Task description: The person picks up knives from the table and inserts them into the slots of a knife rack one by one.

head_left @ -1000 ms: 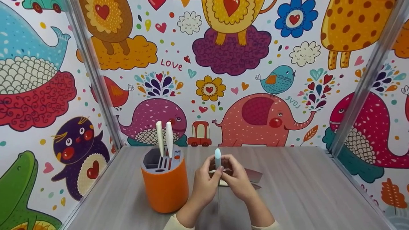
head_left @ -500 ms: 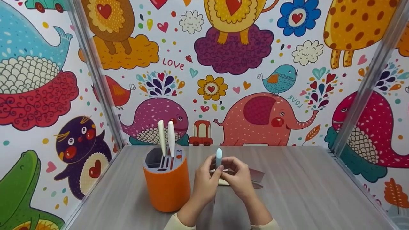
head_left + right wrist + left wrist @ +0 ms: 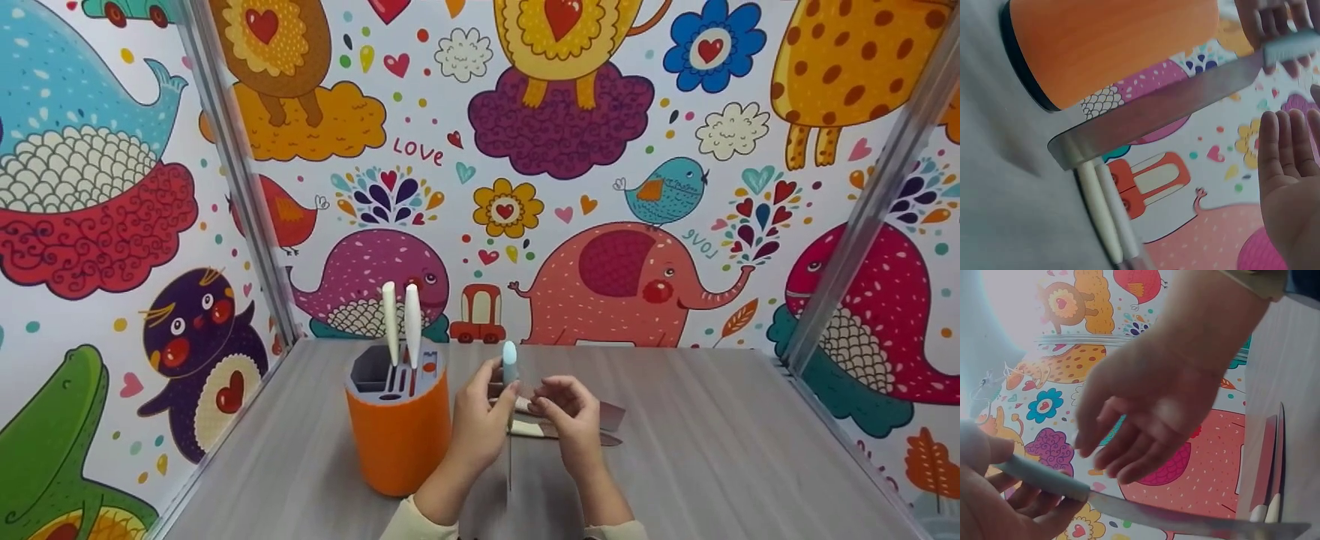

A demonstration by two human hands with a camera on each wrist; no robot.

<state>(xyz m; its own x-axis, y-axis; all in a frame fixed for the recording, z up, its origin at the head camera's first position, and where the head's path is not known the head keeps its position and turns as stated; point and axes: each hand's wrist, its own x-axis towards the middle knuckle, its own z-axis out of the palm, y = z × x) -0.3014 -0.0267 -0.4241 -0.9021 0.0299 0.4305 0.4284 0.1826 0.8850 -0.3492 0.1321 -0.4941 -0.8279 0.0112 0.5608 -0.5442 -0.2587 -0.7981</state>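
Note:
My left hand (image 3: 478,420) grips a knife (image 3: 1157,112) by its pale blue handle (image 3: 510,361), with the handle up and the wide blade pointing down toward the table. In the left wrist view the fingers curl round that handle. My right hand (image 3: 576,417) is just to the right of the knife, fingers loosely bent and holding nothing. The right wrist view shows its straighter fingers (image 3: 1289,143) apart from the handle. Behind the hands, two knives lie on the table, one with a cream handle (image 3: 527,428) and one with a white handle (image 3: 1258,513).
An orange knife block (image 3: 397,450) with a grey slotted top stands left of my hands. Two knives stand in it, with a cream handle (image 3: 391,322) and a white handle (image 3: 413,326). Walls printed with cartoon animals enclose the grey wooden table (image 3: 712,450).
My right hand has moved away from the knife to the right, its fingers loosening. The left hand keeps holding the knife upright. The head view has shifted slightly.

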